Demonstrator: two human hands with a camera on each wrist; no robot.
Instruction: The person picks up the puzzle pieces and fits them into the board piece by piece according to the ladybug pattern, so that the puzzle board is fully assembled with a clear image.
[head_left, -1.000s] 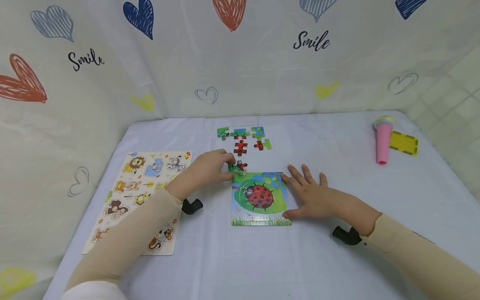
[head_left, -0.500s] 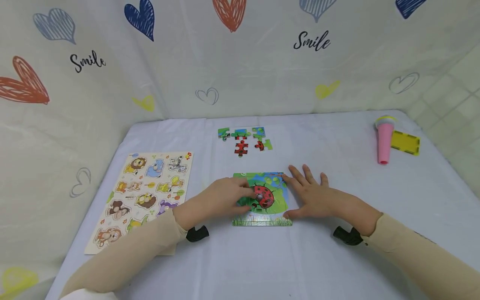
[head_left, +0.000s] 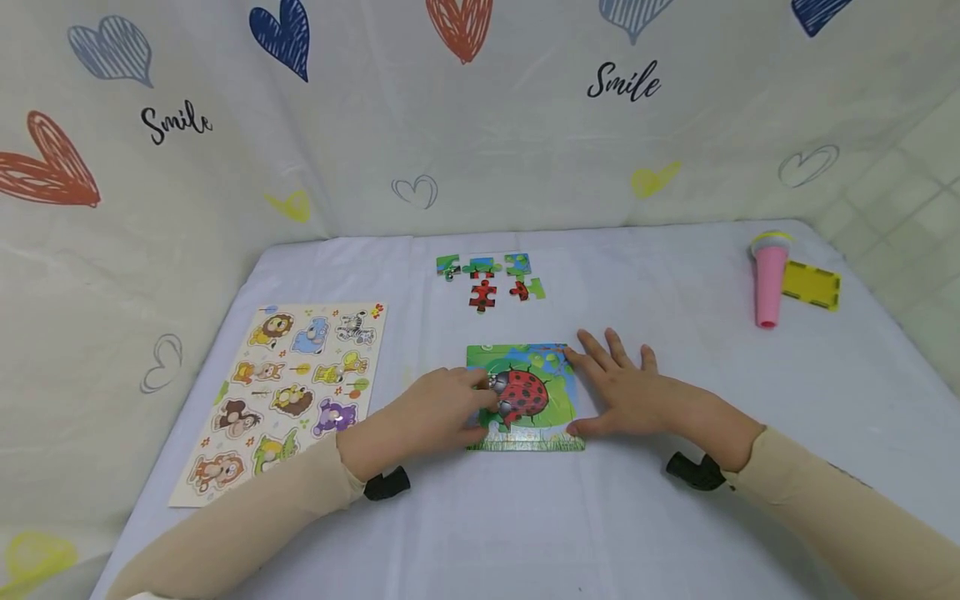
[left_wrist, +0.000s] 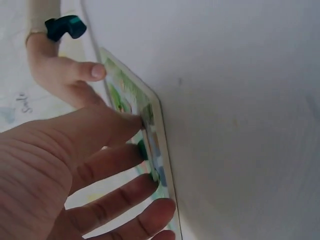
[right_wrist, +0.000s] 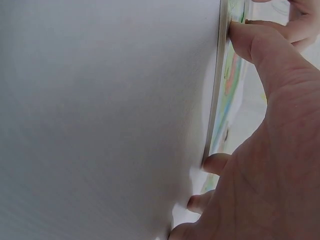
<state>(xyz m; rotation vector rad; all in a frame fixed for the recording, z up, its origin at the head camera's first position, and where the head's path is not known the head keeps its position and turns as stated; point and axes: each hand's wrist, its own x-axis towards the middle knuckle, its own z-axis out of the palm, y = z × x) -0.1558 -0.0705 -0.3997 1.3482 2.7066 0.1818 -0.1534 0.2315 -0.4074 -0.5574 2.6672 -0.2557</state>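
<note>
Puzzle piece (head_left: 507, 415): seven to eight o'clock on the ladybug board (head_left: 555, 443), over its face; can't tell if touching. Left hand (head_left: 435, 410) pinches it, narrow grip. Likely light, stiff, slick on the printed face; tabs probably the weak spot, so hold opposite edges. Right hand (head_left: 633, 400), spread wide, touches board edge at three. Loose pieces (head_left: 483, 297) at twelve.

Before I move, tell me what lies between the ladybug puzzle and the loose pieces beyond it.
Nothing but bare white cloth lies between the ladybug puzzle and the loose pieces; the head view shows that stretch.
</note>
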